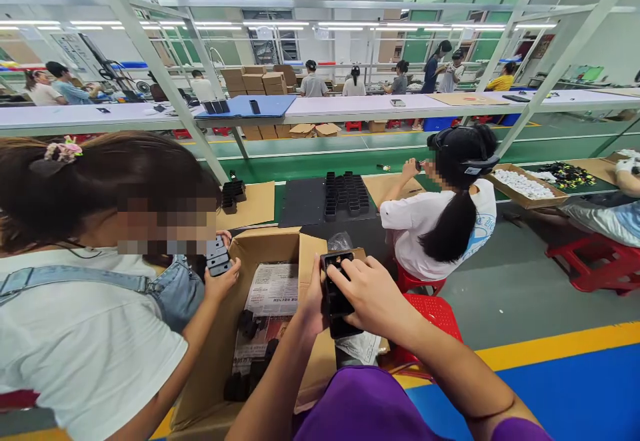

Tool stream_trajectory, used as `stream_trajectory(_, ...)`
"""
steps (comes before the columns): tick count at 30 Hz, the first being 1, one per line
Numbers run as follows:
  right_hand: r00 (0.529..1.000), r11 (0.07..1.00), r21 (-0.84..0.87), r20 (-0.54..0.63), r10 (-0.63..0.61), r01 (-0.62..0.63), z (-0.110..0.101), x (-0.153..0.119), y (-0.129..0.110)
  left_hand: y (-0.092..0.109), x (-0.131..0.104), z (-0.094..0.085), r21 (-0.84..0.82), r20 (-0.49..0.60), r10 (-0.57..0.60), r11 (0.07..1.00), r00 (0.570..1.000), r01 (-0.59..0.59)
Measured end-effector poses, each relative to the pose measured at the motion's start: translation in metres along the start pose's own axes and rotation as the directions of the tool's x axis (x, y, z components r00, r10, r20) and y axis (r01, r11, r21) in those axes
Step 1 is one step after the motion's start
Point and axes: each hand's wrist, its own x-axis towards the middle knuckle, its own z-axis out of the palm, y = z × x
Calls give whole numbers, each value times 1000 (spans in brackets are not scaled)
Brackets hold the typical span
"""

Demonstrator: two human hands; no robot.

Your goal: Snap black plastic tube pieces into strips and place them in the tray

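My left hand (pixel 313 301) is closed along the left side of a small stack of glossy black plastic cases (pixel 341 304), held in front of my chest. My right hand (pixel 377 294) lies over the cases, its fingers bent onto their upper face and its thumb lower down. Both hands grip the stack, and part of it is hidden beneath the right fingers. Just left of it stands an open cardboard box (pixel 200 374), lined with newspaper (pixel 273 288) and holding several dark pieces (pixel 247 324).
At left a co-worker (pixel 95 321) holds grey cases (pixel 219 258) over the box. Ahead, black cases (pixel 345 194) stand in rows on the bench. Another co-worker (pixel 440 228) sits at right, near a red stool (pixel 435 318). A plastic bag (pixel 363 348) lies below my hands.
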Motion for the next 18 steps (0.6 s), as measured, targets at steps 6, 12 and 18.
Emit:
stream_trajectory(6,997,999,52,71,4,-7,-3,3,0,-9,-1,-6,-72,-13,49,996,999,-49)
stream_trajectory(12,990,988,137,133,51,-69,12,7,2,-10,2,-9,-73,-81,-71,995,994,65)
stream_trajectory(18,992,982,176,120,48,-69,18,6,1,-13,3,-5,-98,-82,-55,994,995,47)
